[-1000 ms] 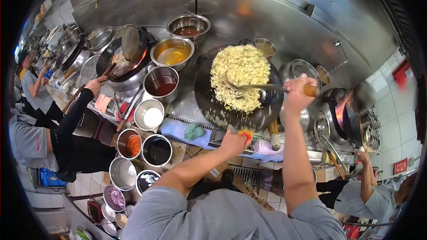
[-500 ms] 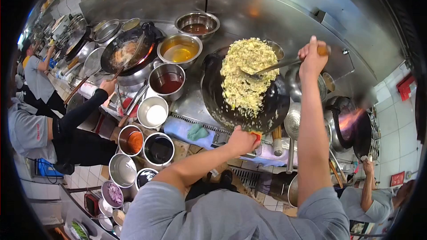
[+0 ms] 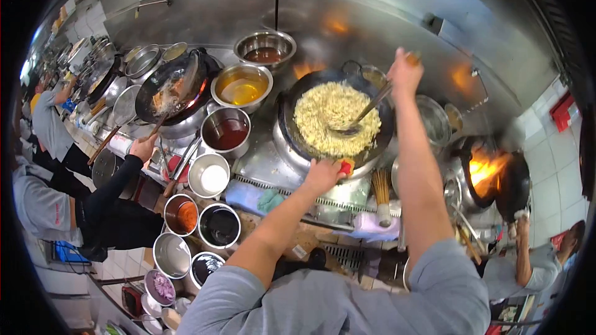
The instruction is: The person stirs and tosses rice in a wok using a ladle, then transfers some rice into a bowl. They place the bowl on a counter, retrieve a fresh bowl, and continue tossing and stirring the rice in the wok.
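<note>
A large dark wok (image 3: 386,124) sits on the burner in front of me, with flames behind its far rim. Yellowish chopped food (image 3: 323,111) lies piled in it. My left hand (image 3: 324,175) is closed on a red and yellow cloth (image 3: 346,167) at the wok's near rim. Raised over the right side, my right hand (image 3: 406,74) is wrapped round the handle of a metal ladle (image 3: 374,100). The ladle's bowl rests in the food.
Left of the wok stand metal bowls of yellow liquid (image 3: 242,85) and dark red sauce (image 3: 226,129). A co-worker's hand (image 3: 144,147) holds another wok (image 3: 171,90). A flaming wok (image 3: 487,170) and another person's arm (image 3: 523,245) are at the right. A bamboo brush (image 3: 381,195) lies near.
The wok has come down flat onto the burner and the food has settled inside it. My right hand moved left with the ladle. Flames have grown behind my wok and at the right.
</note>
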`<state>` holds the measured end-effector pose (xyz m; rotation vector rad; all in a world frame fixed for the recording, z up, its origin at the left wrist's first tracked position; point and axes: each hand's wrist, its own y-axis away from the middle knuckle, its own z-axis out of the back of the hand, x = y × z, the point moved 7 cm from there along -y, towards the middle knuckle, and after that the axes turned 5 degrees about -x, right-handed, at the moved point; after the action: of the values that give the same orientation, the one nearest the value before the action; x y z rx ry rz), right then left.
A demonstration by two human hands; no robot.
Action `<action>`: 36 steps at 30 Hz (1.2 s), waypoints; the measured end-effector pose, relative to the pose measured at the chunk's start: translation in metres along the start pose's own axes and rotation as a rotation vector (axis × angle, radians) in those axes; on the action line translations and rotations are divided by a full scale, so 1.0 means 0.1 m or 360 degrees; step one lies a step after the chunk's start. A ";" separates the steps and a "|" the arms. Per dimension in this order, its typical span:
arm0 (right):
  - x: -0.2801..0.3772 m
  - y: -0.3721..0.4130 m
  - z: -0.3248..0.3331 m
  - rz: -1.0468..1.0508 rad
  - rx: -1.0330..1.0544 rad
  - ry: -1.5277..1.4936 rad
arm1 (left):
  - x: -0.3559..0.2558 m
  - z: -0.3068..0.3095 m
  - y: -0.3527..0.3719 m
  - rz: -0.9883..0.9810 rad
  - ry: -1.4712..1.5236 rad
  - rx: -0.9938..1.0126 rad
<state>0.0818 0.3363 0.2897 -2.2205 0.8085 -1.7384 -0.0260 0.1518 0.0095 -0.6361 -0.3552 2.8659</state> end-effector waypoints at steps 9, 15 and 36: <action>-0.17 0.27 -0.17 0.0240 0.0114 0.0034 | 0.09 0.01 -0.16 -0.0102 -0.0146 0.0338; -0.25 0.56 -0.19 0.0145 0.0314 -0.0117 | 0.13 -0.03 -0.18 -0.0032 -0.0175 0.0296; -0.21 -0.58 -0.37 -0.0006 0.0110 0.0554 | 0.13 0.04 -0.17 -0.0040 0.0068 0.0042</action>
<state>0.0606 0.4016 0.3103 -1.9030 0.7961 -2.1546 -0.0371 0.1699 0.0125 -0.6822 -0.3162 2.8236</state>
